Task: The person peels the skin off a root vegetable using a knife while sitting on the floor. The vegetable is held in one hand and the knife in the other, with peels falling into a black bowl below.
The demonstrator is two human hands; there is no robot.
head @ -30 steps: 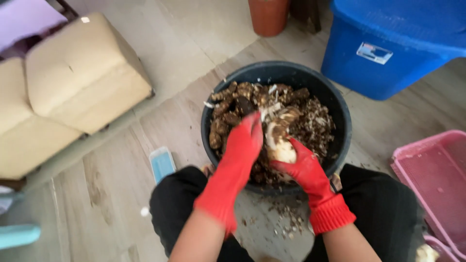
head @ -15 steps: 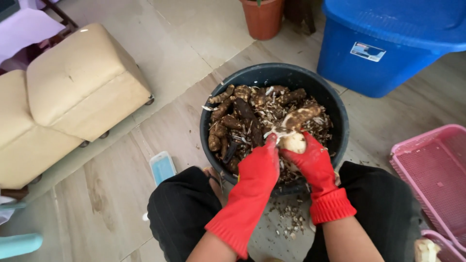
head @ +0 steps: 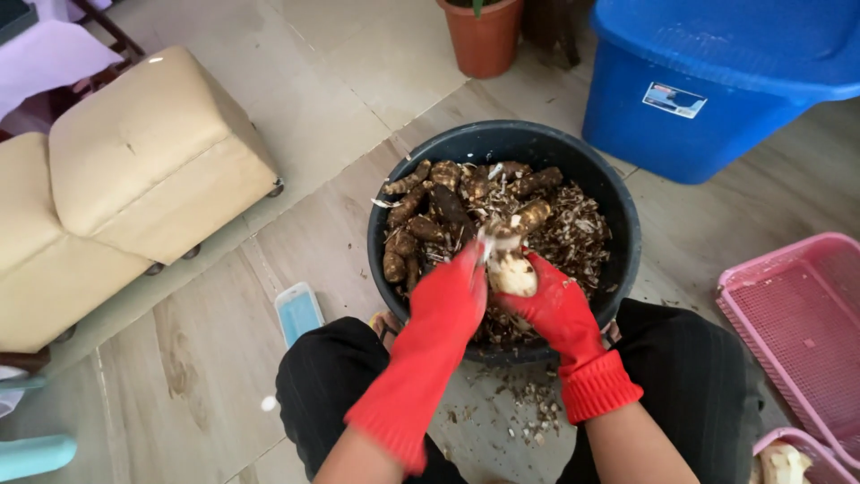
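While both red-gloved hands' fingers close around a pale peeled root (head: 512,273), left hand (head: 455,296) and right hand (head: 554,300) stay inside the black tub's rim (head: 627,224).

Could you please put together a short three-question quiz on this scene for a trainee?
1. True or false: the right hand holds a pale peeled root over the black tub.
2. What colour are the rubber gloves on both hands? A green, B red, C yellow.
3. Fill in: the pink mesh basket lies to the person's ____ side.

Key
1. True; the left hand works against the same root, above the unpeeled brown roots and peelings.
2. B.
3. Right; the blue storage bin stands beyond it.
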